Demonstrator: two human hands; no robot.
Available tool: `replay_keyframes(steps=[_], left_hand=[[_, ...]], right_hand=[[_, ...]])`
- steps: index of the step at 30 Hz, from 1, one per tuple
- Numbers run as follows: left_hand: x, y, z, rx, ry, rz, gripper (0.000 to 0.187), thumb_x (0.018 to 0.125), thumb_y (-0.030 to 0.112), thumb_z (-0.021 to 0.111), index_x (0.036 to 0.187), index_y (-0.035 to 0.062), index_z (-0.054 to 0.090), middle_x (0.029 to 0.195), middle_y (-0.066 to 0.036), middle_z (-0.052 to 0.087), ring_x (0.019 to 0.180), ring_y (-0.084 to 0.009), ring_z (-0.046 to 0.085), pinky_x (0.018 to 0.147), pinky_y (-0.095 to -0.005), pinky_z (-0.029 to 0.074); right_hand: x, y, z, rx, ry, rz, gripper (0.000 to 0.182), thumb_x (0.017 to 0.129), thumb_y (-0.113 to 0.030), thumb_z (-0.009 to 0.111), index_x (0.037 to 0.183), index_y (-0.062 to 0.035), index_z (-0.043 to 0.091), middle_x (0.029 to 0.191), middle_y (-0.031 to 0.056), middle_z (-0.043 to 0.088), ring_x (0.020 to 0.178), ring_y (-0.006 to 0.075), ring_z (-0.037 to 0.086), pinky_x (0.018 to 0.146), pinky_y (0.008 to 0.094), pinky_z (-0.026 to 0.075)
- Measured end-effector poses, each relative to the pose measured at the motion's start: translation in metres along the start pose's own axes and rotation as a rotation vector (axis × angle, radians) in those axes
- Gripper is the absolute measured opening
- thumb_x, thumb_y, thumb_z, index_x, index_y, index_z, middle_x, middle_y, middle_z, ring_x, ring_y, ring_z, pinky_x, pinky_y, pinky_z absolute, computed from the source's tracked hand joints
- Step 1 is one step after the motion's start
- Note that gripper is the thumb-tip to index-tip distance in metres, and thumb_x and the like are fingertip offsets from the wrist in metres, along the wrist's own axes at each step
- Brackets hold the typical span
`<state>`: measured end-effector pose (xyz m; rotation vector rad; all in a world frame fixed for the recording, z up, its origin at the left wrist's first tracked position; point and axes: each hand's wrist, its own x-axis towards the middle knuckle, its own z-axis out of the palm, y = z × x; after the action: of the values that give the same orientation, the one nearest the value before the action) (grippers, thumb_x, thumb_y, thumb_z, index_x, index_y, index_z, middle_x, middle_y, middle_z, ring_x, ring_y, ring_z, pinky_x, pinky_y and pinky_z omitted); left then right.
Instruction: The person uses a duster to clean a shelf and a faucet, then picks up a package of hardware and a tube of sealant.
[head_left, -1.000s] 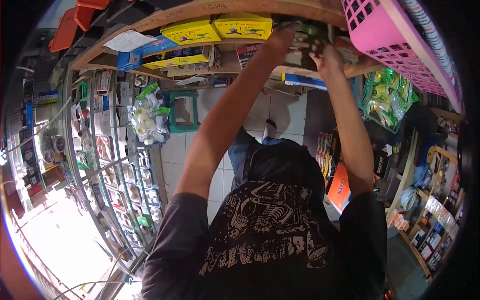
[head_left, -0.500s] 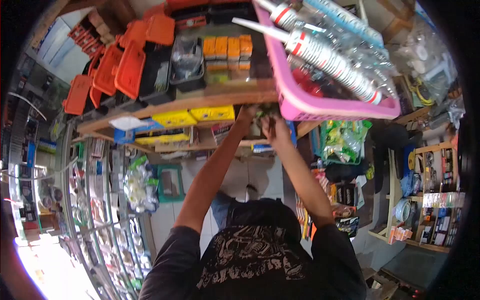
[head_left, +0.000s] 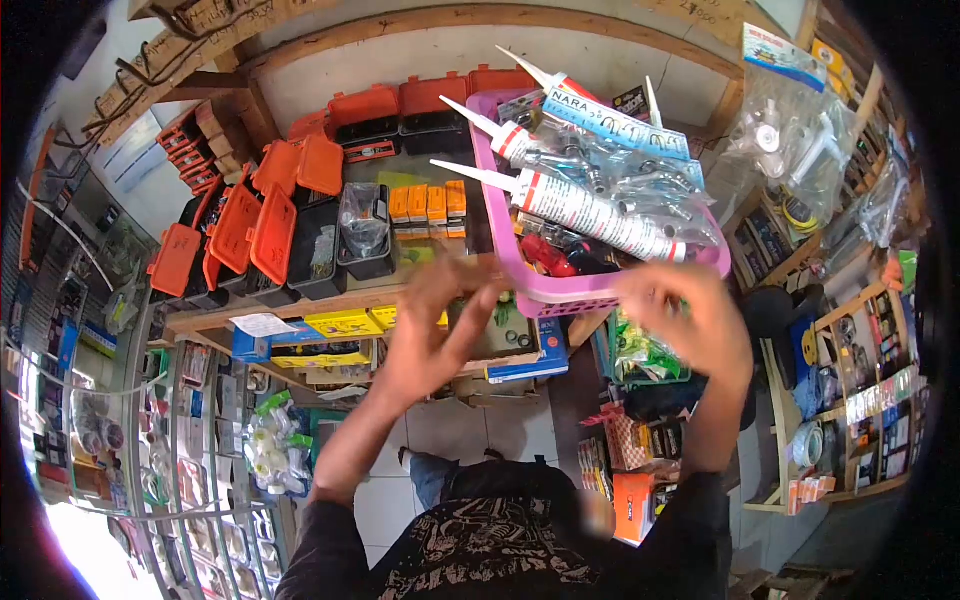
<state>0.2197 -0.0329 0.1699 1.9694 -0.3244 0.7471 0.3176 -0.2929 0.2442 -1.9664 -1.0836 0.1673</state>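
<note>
My left hand [head_left: 430, 325] is raised in front of the shelf edge, thumb and fingers apart, with nothing visible in it. My right hand [head_left: 695, 315] is at the front right rim of the pink basket [head_left: 515, 270], its fingers loosely curved and apart; motion blurs both hands. White sealant cartridges [head_left: 600, 215] with long nozzles lie across the basket, beside bagged metal fittings [head_left: 590, 165] and a red object [head_left: 545, 255]. Between the hands, below the shelf top, an open compartment [head_left: 490, 350] holds small rings [head_left: 515, 337] and a green item [head_left: 503, 308].
Black bins with orange lids [head_left: 270, 235] and small orange boxes [head_left: 428, 205] stand left of the basket. Yellow boxes [head_left: 345, 323] and a blue box [head_left: 530, 370] sit below the wooden shelf edge [head_left: 240, 312]. Green packets [head_left: 645, 350] fill a basket at the right.
Both hands have come up out of the compartment under the shelf and moved apart, the right one over to the basket rim. The view has pulled back, showing more of the wall.
</note>
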Motion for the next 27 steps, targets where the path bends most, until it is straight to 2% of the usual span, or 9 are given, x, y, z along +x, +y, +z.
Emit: replay_keyframes(steps=[4, 8, 12, 14, 16, 18, 22, 24, 27], left_hand=[[0.072, 0.006, -0.002, 0.515, -0.086, 0.338, 0.019, 0.080, 0.019, 0.069, 0.089, 0.0018, 0.069, 0.083, -0.014, 0.063, 0.082, -0.0288, 0.058, 0.079, -0.0369, 0.046], [0.095, -0.014, 0.007, 0.589, -0.351, 0.302, 0.023, 0.081, 0.024, 0.067, 0.091, 0.0047, 0.072, 0.086, -0.016, 0.066, 0.087, -0.0331, 0.058, 0.081, -0.0416, 0.046], [0.102, -0.009, 0.013, 0.664, -0.578, 0.039, 0.023, 0.080, 0.028, 0.067, 0.088, 0.0069, 0.074, 0.087, -0.017, 0.067, 0.088, -0.0327, 0.059, 0.078, -0.0418, 0.046], [0.101, -0.009, 0.013, 0.656, -0.520, 0.074, 0.025, 0.080, 0.030, 0.069, 0.088, 0.0070, 0.074, 0.084, -0.017, 0.066, 0.087, -0.0314, 0.059, 0.077, -0.0413, 0.046], [0.101, -0.007, 0.011, 0.656, -0.514, 0.100, 0.030, 0.081, 0.032, 0.069, 0.096, 0.0050, 0.071, 0.086, -0.017, 0.065, 0.086, -0.0299, 0.059, 0.077, -0.0401, 0.046], [0.102, -0.016, 0.008, 0.545, -0.334, 0.273, 0.035, 0.084, 0.032, 0.067, 0.103, 0.0024, 0.066, 0.090, -0.016, 0.064, 0.086, -0.0293, 0.059, 0.077, -0.0397, 0.046], [0.096, 0.030, -0.001, 0.591, -0.201, 0.249, 0.032, 0.088, 0.025, 0.064, 0.107, 0.0003, 0.061, 0.094, -0.016, 0.063, 0.083, -0.0313, 0.058, 0.075, -0.0370, 0.046], [0.079, 0.045, -0.006, 0.627, -0.169, 0.261, 0.029, 0.091, 0.023, 0.061, 0.109, -0.0002, 0.059, 0.092, -0.012, 0.064, 0.079, -0.0252, 0.059, 0.073, -0.0350, 0.046], [0.044, 0.054, -0.023, 0.281, 0.024, -0.013, 0.035, 0.089, 0.027, 0.065, 0.108, -0.0026, 0.061, 0.089, -0.012, 0.066, 0.079, -0.0153, 0.061, 0.071, -0.0282, 0.048]], right_hand=[[0.058, 0.005, -0.017, -0.488, -0.065, 0.133, 0.028, 0.081, -0.032, 0.070, 0.088, -0.0045, 0.072, 0.073, 0.0147, 0.067, 0.067, 0.0255, 0.066, 0.059, 0.0357, 0.047], [0.081, 0.018, -0.004, -0.682, -0.275, 0.097, 0.032, 0.076, -0.033, 0.072, 0.074, -0.0011, 0.069, 0.065, 0.0190, 0.062, 0.059, 0.0314, 0.060, 0.057, 0.0400, 0.045], [0.091, 0.034, 0.001, -0.669, -0.280, 0.017, 0.029, 0.073, -0.028, 0.074, 0.078, -0.0003, 0.068, 0.064, 0.0187, 0.061, 0.058, 0.0297, 0.060, 0.056, 0.0416, 0.043], [0.089, 0.025, -0.004, -0.566, -0.266, 0.004, 0.027, 0.075, -0.026, 0.074, 0.079, -0.0001, 0.068, 0.063, 0.0176, 0.060, 0.057, 0.0283, 0.059, 0.056, 0.0408, 0.042], [0.085, 0.032, -0.008, -0.599, -0.080, -0.166, 0.029, 0.078, -0.028, 0.072, 0.078, 0.0008, 0.065, 0.059, 0.0167, 0.056, 0.054, 0.0265, 0.054, 0.055, 0.0396, 0.040], [0.080, 0.025, -0.015, -0.620, -0.037, -0.193, 0.028, 0.080, -0.027, 0.071, 0.079, 0.0004, 0.065, 0.059, 0.0170, 0.055, 0.054, 0.0269, 0.053, 0.055, 0.0403, 0.039], [0.053, -0.005, -0.021, -0.617, 0.138, -0.191, 0.026, 0.081, -0.025, 0.070, 0.088, -0.0008, 0.065, 0.057, 0.0159, 0.051, 0.053, 0.0208, 0.053, 0.051, 0.0362, 0.037], [0.023, -0.024, -0.010, -0.444, 0.482, -0.242, 0.029, 0.081, -0.026, 0.071, 0.095, -0.0015, 0.065, 0.055, 0.0091, 0.052, 0.051, 0.0122, 0.050, 0.047, 0.0296, 0.032], [-0.046, -0.017, 0.009, -0.049, 0.733, -0.318, 0.033, 0.086, -0.033, 0.066, 0.089, -0.0004, 0.065, 0.055, 0.0011, 0.052, 0.048, 0.0068, 0.046, 0.044, 0.0237, 0.030]])
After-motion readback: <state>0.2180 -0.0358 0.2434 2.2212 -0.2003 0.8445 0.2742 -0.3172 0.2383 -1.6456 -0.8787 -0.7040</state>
